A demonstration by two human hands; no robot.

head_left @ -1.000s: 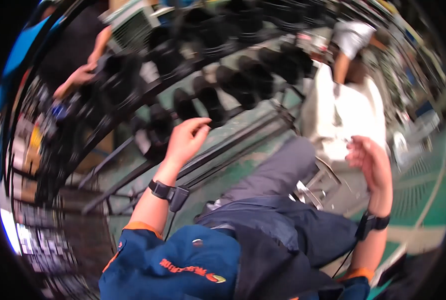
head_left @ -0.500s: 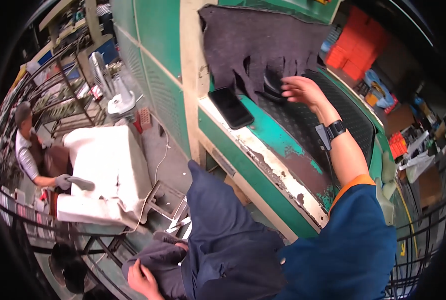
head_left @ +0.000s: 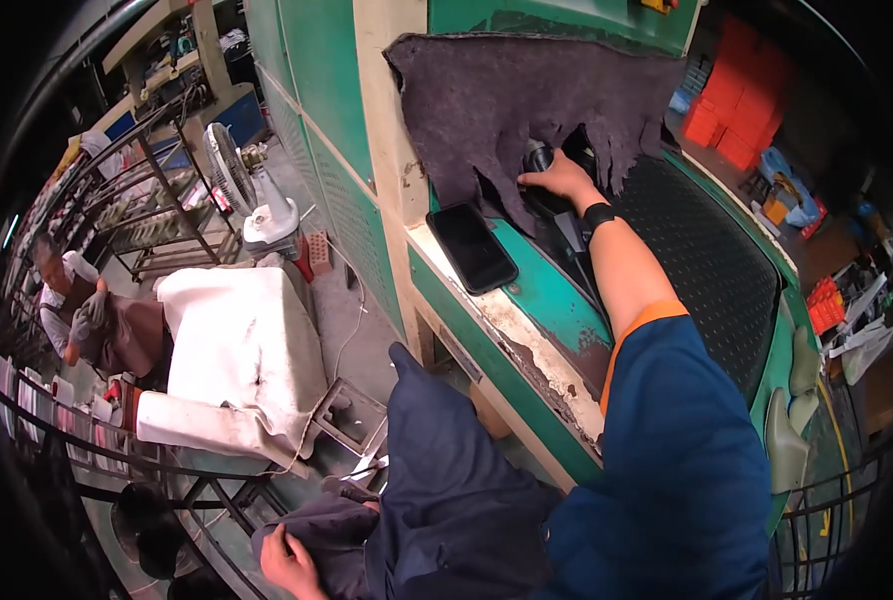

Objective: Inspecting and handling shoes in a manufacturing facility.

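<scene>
My right hand reaches up onto a green machine table and closes over a black rounded handle that pokes out from under a torn grey felt cloth. A black watch sits on that wrist. To the left of the hand, a black phone lies flat on the table's ledge. My left hand is low at the bottom edge, fingers curled, resting on my grey trousers.
A black studded mat covers the table to the right of my arm, with orange crates behind it. On the floor at left stand a white fan, a white covered block and metal racks. Another person sits at far left.
A second ago I faced racks with both hands raised. The view has swung to the green machine, my right hand has moved up onto the black handle, and my left hand rests low.
</scene>
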